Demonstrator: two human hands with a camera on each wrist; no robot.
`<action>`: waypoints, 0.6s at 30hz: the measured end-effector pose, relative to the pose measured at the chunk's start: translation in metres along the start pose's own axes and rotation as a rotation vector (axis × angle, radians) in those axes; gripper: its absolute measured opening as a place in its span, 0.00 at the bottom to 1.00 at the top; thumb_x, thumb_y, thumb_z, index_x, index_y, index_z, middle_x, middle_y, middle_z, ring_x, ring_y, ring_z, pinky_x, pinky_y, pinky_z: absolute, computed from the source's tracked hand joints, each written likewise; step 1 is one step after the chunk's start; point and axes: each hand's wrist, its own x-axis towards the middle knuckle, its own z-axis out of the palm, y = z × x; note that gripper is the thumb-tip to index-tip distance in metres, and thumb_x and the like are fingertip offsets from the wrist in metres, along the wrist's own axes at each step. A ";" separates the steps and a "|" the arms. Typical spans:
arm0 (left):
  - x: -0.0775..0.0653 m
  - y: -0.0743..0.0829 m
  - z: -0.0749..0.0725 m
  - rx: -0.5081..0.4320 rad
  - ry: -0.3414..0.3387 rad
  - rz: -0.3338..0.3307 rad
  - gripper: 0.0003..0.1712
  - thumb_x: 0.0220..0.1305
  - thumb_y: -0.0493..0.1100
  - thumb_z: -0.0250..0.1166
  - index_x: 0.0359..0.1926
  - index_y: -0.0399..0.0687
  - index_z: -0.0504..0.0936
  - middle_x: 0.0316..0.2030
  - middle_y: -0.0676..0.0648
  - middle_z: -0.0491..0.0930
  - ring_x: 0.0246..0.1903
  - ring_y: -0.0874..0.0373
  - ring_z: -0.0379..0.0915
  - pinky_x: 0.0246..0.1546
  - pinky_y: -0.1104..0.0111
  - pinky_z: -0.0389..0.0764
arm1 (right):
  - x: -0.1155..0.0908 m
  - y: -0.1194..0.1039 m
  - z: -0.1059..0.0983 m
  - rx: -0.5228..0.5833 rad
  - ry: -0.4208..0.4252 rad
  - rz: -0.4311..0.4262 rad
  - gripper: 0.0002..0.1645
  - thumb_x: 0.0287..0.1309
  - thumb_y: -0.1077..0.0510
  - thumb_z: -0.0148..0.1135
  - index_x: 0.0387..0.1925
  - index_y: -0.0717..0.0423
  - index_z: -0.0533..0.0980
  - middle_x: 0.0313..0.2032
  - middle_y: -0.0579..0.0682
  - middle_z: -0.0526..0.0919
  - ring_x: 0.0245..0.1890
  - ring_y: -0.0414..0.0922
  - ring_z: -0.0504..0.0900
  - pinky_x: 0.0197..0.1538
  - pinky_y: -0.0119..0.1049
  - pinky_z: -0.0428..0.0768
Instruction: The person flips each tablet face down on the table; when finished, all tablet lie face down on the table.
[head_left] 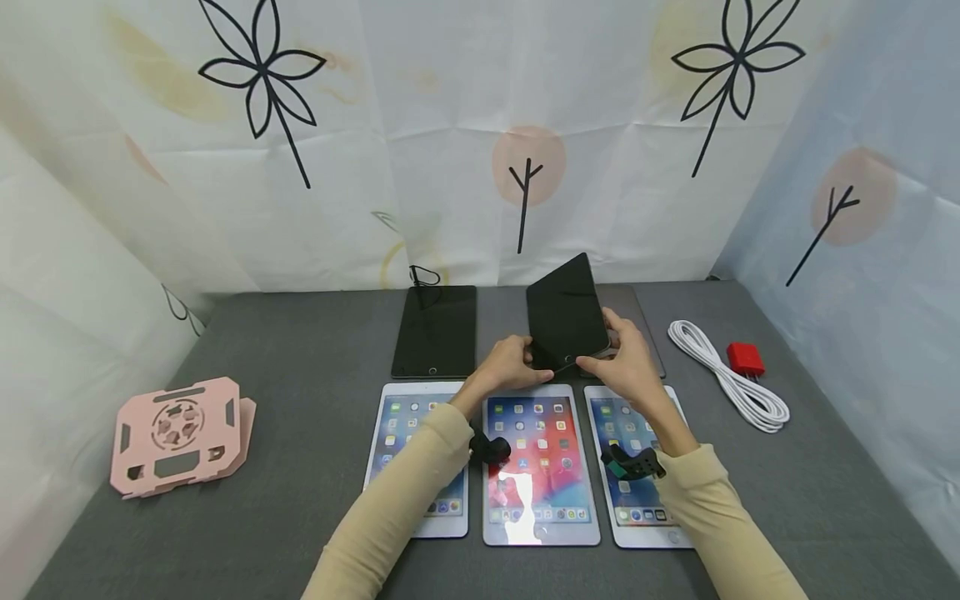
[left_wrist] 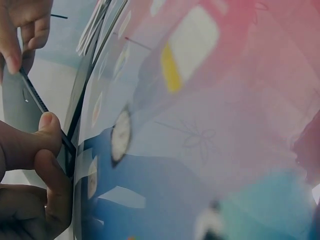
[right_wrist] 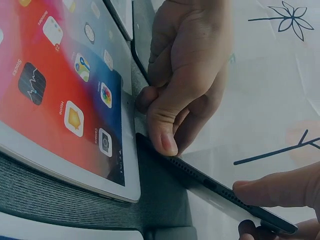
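A dark tablet (head_left: pixel 566 312) is tilted up off the grey table, its near edge held between both hands. My left hand (head_left: pixel 508 364) pinches its near left corner, with the thumb along the edge in the left wrist view. On the near right side my right hand (head_left: pixel 628 364) grips it, thumb in front and fingers behind. In the right wrist view the tablet's edge (right_wrist: pixel 207 182) shows a port and speaker holes. Below the hands lie three white tablets with lit screens: left (head_left: pixel 390 425), middle (head_left: pixel 538 483) and right (head_left: pixel 630 500).
Another black tablet (head_left: pixel 438 333) lies at the back left. A flat grey device (head_left: pixel 641 333) is partly hidden behind the right hand. To the right are a coiled white cable (head_left: pixel 761 408) and a red plug (head_left: pixel 745 358). A pink stand (head_left: pixel 176 433) sits far left.
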 end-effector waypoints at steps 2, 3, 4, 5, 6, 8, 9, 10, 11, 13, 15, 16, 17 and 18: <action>0.001 0.001 0.003 -0.003 -0.003 0.000 0.44 0.62 0.51 0.73 0.73 0.34 0.68 0.48 0.42 0.80 0.40 0.56 0.71 0.46 0.65 0.74 | 0.000 -0.001 -0.001 -0.002 0.006 -0.015 0.54 0.62 0.67 0.66 0.80 0.65 0.46 0.71 0.70 0.59 0.65 0.68 0.71 0.57 0.47 0.81; 0.001 0.002 0.004 -0.005 -0.004 -0.002 0.44 0.63 0.51 0.73 0.73 0.35 0.68 0.49 0.42 0.81 0.42 0.55 0.72 0.48 0.65 0.76 | 0.000 -0.001 -0.002 -0.005 0.011 -0.025 0.54 0.62 0.67 0.67 0.80 0.64 0.46 0.70 0.70 0.60 0.63 0.67 0.73 0.53 0.41 0.82; 0.001 0.002 0.005 -0.013 -0.007 -0.002 0.44 0.63 0.51 0.73 0.73 0.35 0.67 0.51 0.42 0.81 0.44 0.54 0.73 0.50 0.63 0.77 | 0.001 -0.002 -0.002 -0.009 0.016 -0.036 0.53 0.62 0.67 0.67 0.80 0.64 0.47 0.70 0.70 0.60 0.61 0.67 0.74 0.50 0.35 0.81; 0.001 0.003 0.006 -0.020 -0.010 -0.003 0.44 0.64 0.52 0.72 0.73 0.35 0.67 0.52 0.41 0.81 0.46 0.53 0.75 0.53 0.62 0.78 | 0.001 -0.003 -0.002 -0.010 0.020 -0.048 0.53 0.61 0.68 0.67 0.80 0.64 0.48 0.70 0.70 0.60 0.59 0.66 0.75 0.47 0.30 0.79; 0.001 0.004 0.007 -0.023 -0.013 -0.003 0.44 0.64 0.52 0.72 0.74 0.36 0.67 0.54 0.41 0.82 0.49 0.52 0.76 0.56 0.60 0.78 | 0.001 -0.004 -0.003 -0.014 0.023 -0.058 0.53 0.61 0.68 0.67 0.80 0.63 0.49 0.70 0.69 0.60 0.58 0.65 0.76 0.44 0.26 0.78; 0.002 0.005 0.009 -0.033 -0.023 -0.002 0.44 0.65 0.52 0.71 0.74 0.37 0.66 0.56 0.41 0.82 0.54 0.50 0.76 0.61 0.58 0.77 | 0.000 -0.005 -0.003 -0.026 0.032 -0.077 0.52 0.61 0.68 0.68 0.80 0.63 0.50 0.71 0.69 0.61 0.54 0.64 0.77 0.40 0.22 0.75; 0.002 0.005 0.010 -0.042 -0.029 -0.001 0.44 0.66 0.52 0.71 0.75 0.37 0.66 0.57 0.41 0.81 0.57 0.50 0.76 0.63 0.57 0.77 | 0.000 -0.006 -0.003 -0.032 0.035 -0.084 0.52 0.61 0.68 0.68 0.80 0.63 0.51 0.71 0.69 0.61 0.53 0.64 0.77 0.39 0.22 0.74; 0.002 0.005 0.010 -0.050 -0.035 0.000 0.44 0.66 0.52 0.70 0.75 0.37 0.65 0.58 0.41 0.81 0.58 0.49 0.76 0.64 0.56 0.76 | 0.000 -0.007 -0.003 -0.036 0.038 -0.091 0.52 0.61 0.68 0.68 0.80 0.63 0.51 0.71 0.69 0.61 0.53 0.63 0.77 0.39 0.21 0.74; 0.002 0.005 0.010 -0.056 -0.040 0.000 0.44 0.67 0.52 0.70 0.75 0.37 0.65 0.59 0.41 0.81 0.59 0.49 0.76 0.65 0.56 0.76 | 0.000 -0.008 -0.003 -0.041 0.041 -0.095 0.52 0.61 0.68 0.68 0.80 0.63 0.51 0.71 0.68 0.61 0.53 0.63 0.77 0.39 0.21 0.74; 0.002 0.005 0.011 -0.065 -0.046 0.003 0.43 0.67 0.51 0.69 0.76 0.38 0.64 0.60 0.41 0.80 0.60 0.49 0.75 0.65 0.56 0.75 | -0.001 -0.010 -0.002 -0.046 0.044 -0.102 0.52 0.61 0.68 0.68 0.80 0.63 0.51 0.71 0.68 0.61 0.53 0.63 0.77 0.39 0.20 0.74; 0.001 0.005 0.011 -0.069 -0.048 0.006 0.43 0.68 0.51 0.69 0.76 0.38 0.64 0.60 0.42 0.80 0.60 0.49 0.75 0.65 0.56 0.75 | -0.001 -0.010 -0.001 -0.052 0.049 -0.109 0.52 0.61 0.68 0.68 0.80 0.62 0.51 0.71 0.68 0.61 0.53 0.63 0.77 0.40 0.20 0.73; 0.001 0.006 0.011 -0.068 -0.049 0.009 0.43 0.68 0.51 0.69 0.76 0.38 0.63 0.60 0.42 0.80 0.61 0.49 0.75 0.65 0.56 0.75 | -0.001 -0.010 -0.001 -0.055 0.051 -0.114 0.52 0.61 0.69 0.68 0.80 0.62 0.51 0.71 0.68 0.61 0.54 0.63 0.76 0.40 0.19 0.73; 0.001 0.006 0.011 -0.064 -0.049 0.015 0.43 0.68 0.51 0.69 0.76 0.38 0.63 0.60 0.42 0.80 0.61 0.49 0.75 0.66 0.56 0.74 | -0.001 -0.011 0.000 -0.058 0.053 -0.120 0.52 0.61 0.69 0.67 0.80 0.62 0.51 0.71 0.68 0.61 0.54 0.63 0.76 0.40 0.19 0.73; 0.000 0.006 0.011 -0.061 -0.051 0.019 0.43 0.68 0.51 0.69 0.76 0.37 0.63 0.60 0.41 0.80 0.61 0.49 0.75 0.66 0.56 0.74 | -0.001 -0.011 0.000 -0.064 0.055 -0.125 0.52 0.61 0.69 0.67 0.80 0.62 0.51 0.71 0.68 0.61 0.54 0.64 0.76 0.40 0.19 0.73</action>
